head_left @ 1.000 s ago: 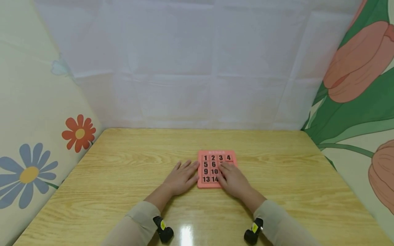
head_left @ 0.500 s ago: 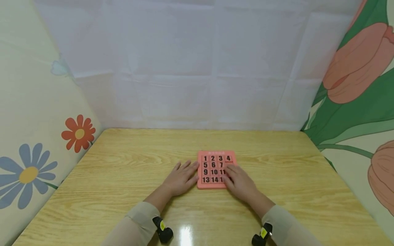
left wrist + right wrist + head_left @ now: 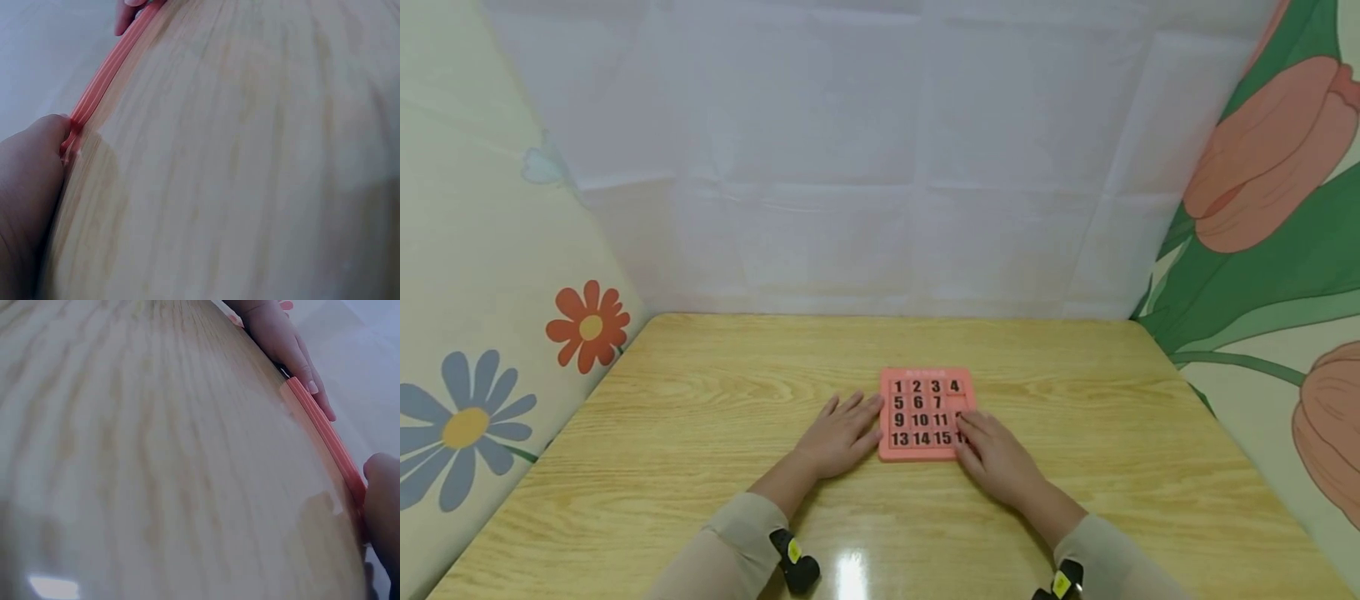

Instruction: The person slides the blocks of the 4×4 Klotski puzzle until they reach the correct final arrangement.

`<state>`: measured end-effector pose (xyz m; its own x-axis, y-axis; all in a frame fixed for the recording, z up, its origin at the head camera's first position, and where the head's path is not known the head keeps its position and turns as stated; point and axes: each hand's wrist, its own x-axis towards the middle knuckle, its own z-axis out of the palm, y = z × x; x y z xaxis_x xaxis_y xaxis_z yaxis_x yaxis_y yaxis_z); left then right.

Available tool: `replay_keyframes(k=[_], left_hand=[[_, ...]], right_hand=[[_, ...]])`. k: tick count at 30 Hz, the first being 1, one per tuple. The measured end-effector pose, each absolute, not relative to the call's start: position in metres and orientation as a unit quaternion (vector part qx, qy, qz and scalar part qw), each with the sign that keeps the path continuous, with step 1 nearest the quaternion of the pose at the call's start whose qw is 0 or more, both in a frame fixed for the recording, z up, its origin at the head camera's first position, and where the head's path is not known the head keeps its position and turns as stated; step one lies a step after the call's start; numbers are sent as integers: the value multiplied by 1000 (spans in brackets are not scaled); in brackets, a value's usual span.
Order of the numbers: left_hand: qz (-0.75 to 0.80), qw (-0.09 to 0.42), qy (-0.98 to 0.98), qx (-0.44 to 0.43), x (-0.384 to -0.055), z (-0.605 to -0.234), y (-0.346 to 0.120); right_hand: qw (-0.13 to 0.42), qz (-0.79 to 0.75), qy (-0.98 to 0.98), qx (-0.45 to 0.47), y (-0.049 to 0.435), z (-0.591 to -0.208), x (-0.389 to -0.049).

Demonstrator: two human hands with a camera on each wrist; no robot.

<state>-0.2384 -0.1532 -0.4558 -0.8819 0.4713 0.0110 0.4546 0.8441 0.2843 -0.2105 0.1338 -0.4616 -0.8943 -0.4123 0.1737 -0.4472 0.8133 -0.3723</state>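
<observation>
A pink sliding number puzzle (image 3: 917, 456) lies flat on the wooden table. Its dark-numbered tiles run from 1 at the top left, and a gap shows to the right of the 7 tile (image 3: 937, 402). My left hand (image 3: 841, 437) lies at the puzzle's left side, fingers extended, with the thumb against its edge in the left wrist view. The fingertips of my right hand (image 3: 1000, 458) rest on the right-hand column, in its lower half. They partly cover the tiles there, so those numbers are not fully readable.
The wooden table (image 3: 700, 367) stretches around the puzzle on all sides. A white cloth (image 3: 880, 167) hangs behind its far edge. Flower-patterned cloths (image 3: 460, 250) flank it. Each wrist carries a black camera (image 3: 797, 568).
My right hand has slid right and toward me over the puzzle, uncovering the 7, 11 and 15 tiles and the gap beside the 7. My left hand has stayed in place.
</observation>
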Motion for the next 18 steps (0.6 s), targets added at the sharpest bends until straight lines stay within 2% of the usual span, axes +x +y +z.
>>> replay_keyframes(k=[18], left_hand=[[139,31,960,240,-237,-454,-153]], right_hand=[[48,202,-951,228,130,-464,-226]])
